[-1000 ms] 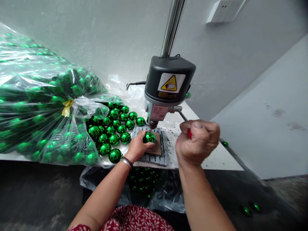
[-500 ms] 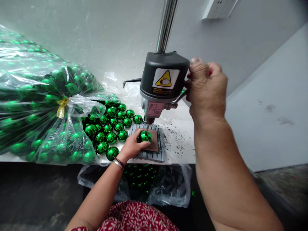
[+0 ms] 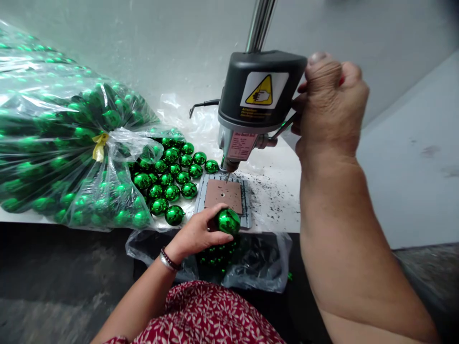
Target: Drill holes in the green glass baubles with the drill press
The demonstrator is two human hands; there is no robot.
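A shiny green bauble is pinched between the thumb and fingers of my left hand, over the table's front edge. Behind it stands a small bench drill, black on top with a yellow warning label. Its thin bit points down above a brown board with a hole, lying on a grey slotted base plate. My right hand is closed around the drill's feed lever, at the right of the drill head; the grip end is mostly covered by my fingers.
Several loose green baubles lie left of the drill. A big clear bag of baubles, tied in yellow, fills the left. Below the table edge, an open plastic-lined container holds more baubles. Dark shavings are scattered to the right.
My left hand has drawn the bauble off the board, towards me and over the container, away from the bit. My right hand still grips the lever. The whole view has shifted slightly.
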